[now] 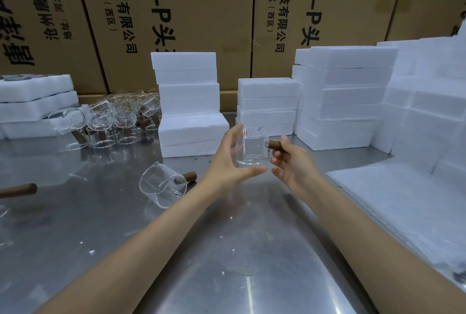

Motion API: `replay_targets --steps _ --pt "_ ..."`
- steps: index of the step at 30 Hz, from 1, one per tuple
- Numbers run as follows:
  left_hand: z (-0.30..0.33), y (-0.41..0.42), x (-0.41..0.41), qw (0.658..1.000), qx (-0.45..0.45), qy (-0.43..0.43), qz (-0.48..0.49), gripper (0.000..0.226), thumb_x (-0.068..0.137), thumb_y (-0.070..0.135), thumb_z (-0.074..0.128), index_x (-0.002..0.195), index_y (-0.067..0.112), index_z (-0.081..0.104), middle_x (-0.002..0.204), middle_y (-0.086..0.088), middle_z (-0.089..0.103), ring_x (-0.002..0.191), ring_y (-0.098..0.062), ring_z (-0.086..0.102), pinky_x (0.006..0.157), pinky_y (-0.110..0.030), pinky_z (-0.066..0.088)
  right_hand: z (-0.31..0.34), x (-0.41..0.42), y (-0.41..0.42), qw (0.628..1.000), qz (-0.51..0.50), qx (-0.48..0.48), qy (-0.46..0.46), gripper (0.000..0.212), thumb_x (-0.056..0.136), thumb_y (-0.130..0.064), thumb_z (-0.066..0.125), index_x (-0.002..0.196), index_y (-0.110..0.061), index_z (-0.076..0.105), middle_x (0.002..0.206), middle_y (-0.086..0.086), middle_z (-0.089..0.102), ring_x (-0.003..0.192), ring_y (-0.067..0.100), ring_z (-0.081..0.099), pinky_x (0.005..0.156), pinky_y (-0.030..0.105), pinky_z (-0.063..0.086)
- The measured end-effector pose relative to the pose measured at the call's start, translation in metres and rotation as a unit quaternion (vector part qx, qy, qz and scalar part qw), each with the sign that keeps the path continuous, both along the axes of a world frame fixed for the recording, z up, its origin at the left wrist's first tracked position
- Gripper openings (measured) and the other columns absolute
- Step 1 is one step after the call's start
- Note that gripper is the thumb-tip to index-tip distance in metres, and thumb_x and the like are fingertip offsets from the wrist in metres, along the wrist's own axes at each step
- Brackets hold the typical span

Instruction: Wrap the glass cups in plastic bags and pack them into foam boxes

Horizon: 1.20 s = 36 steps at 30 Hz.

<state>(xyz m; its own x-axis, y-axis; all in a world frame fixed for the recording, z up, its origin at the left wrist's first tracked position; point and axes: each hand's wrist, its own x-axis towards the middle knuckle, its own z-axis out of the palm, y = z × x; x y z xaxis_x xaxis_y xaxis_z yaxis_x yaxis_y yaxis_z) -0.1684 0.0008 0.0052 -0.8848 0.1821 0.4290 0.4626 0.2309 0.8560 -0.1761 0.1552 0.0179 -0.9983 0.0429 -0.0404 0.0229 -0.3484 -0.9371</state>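
A clear glass cup (252, 146) with a brown wooden side handle is held upright above the steel table. My right hand (292, 164) grips the wooden handle. My left hand (230, 159) cups the glass body, fingers behind it and thumb under its base. A second glass cup (161, 185) lies on its side on the table to the left, its handle pointing right. Closed white foam boxes (191, 134) stand stacked just behind the held cup. No plastic bag is visible.
Several more glass cups (118, 119) cluster at the back left beside foam trays (37, 104). Tall foam box stacks (343, 96) and a foam sheet (403, 200) fill the right side. Cardboard cartons (176, 11) wall off the back. A wooden handle (17, 190) pokes in at left.
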Motion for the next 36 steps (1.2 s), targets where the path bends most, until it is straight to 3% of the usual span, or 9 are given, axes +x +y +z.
replay_targets --steps 5,9,13,17,21,25,29,33,36 --pt "0.004 0.001 0.005 0.984 -0.034 0.129 0.114 0.072 0.068 0.035 0.084 0.129 0.037 0.046 0.117 0.017 0.054 0.11 0.004 0.051 0.089 -0.001 0.035 0.002 0.003 -0.003 0.999 0.032 0.008 -0.009 0.041 0.096 -0.046 0.044 0.115 -0.012 0.058 0.101 0.005 0.065 0.082 0.012 0.063 0.059 0.024 0.049" --pt "0.006 0.001 0.008 0.962 -0.104 0.198 0.158 0.073 0.073 0.036 0.081 0.137 0.031 0.047 0.115 0.004 0.051 0.109 -0.004 0.047 0.086 0.002 0.03 0.002 0.007 -0.007 0.995 0.087 0.044 -0.001 0.08 0.069 -0.071 0.055 0.13 -0.023 0.04 0.123 0.005 0.058 0.1 0.014 0.064 0.077 0.035 0.053" --pt "0.005 0.002 0.007 0.954 -0.128 0.208 0.174 0.075 0.077 0.033 0.078 0.141 0.035 0.04 0.112 0.002 0.042 0.107 -0.007 0.044 0.087 0.002 0.03 0.0 0.01 -0.01 0.987 0.124 0.087 0.054 0.09 0.049 -0.065 0.072 0.123 -0.023 0.042 0.113 -0.006 0.058 0.095 0.007 0.064 0.082 0.034 0.052" --pt "0.005 0.003 0.007 0.961 -0.117 0.209 0.14 0.096 0.073 0.035 0.081 0.144 0.042 0.016 0.123 0.01 0.038 0.115 0.002 0.038 0.091 0.001 0.028 -0.002 0.004 -0.007 0.99 0.107 0.06 0.064 0.052 0.068 -0.046 0.078 0.104 -0.015 0.057 0.086 -0.004 0.063 0.076 0.008 0.066 0.073 0.029 0.053" --pt "0.004 0.002 0.009 0.964 -0.113 0.188 0.148 0.092 0.069 0.037 0.084 0.138 0.039 0.024 0.131 0.023 0.035 0.123 0.002 0.036 0.105 -0.03 0.039 0.0 0.001 -0.002 0.992 0.112 -0.028 0.045 0.033 0.081 -0.043 0.061 0.099 -0.016 0.062 0.078 -0.001 0.068 0.071 0.01 0.068 0.066 0.024 0.056" --pt "0.007 0.002 0.011 0.965 -0.112 0.187 0.148 0.071 0.075 0.037 0.08 0.134 0.021 0.045 0.132 0.013 0.05 0.12 -0.005 0.046 0.105 -0.039 0.039 0.001 0.003 -0.001 0.989 0.143 -0.02 0.031 0.037 0.087 -0.047 0.052 0.103 -0.015 0.064 0.084 -0.004 0.072 0.08 0.01 0.07 0.074 0.026 0.053" --pt "0.011 0.001 0.013 0.952 -0.116 0.223 0.177 0.059 0.077 0.033 0.078 0.129 0.021 0.053 0.123 0.005 0.059 0.114 -0.008 0.05 0.105 -0.042 0.038 0.002 0.007 -0.003 0.988 0.146 0.024 0.031 0.05 0.078 -0.059 0.059 0.113 -0.023 0.061 0.104 -0.008 0.07 0.098 0.01 0.068 0.081 0.034 0.053" --pt "0.01 0.0 0.008 0.905 -0.235 0.274 0.225 0.063 0.078 0.027 0.076 0.136 0.025 0.051 0.124 0.002 0.056 0.128 -0.021 0.043 0.118 -0.046 0.017 -0.001 0.012 -0.01 0.983 0.093 0.139 0.076 0.09 0.056 -0.057 0.077 0.131 -0.025 0.039 0.12 -0.016 0.05 0.111 0.009 0.058 0.092 0.038 0.05" --pt "0.009 0.004 0.009 0.893 -0.234 0.303 0.237 0.076 0.079 0.033 0.075 0.145 0.024 0.037 0.135 -0.001 0.051 0.14 -0.024 0.031 0.115 -0.04 0.002 -0.002 0.009 -0.008 0.984 0.042 0.154 0.082 0.062 0.073 -0.043 0.075 0.123 -0.019 0.047 0.117 -0.005 0.056 0.107 0.01 0.06 0.093 0.039 0.05"
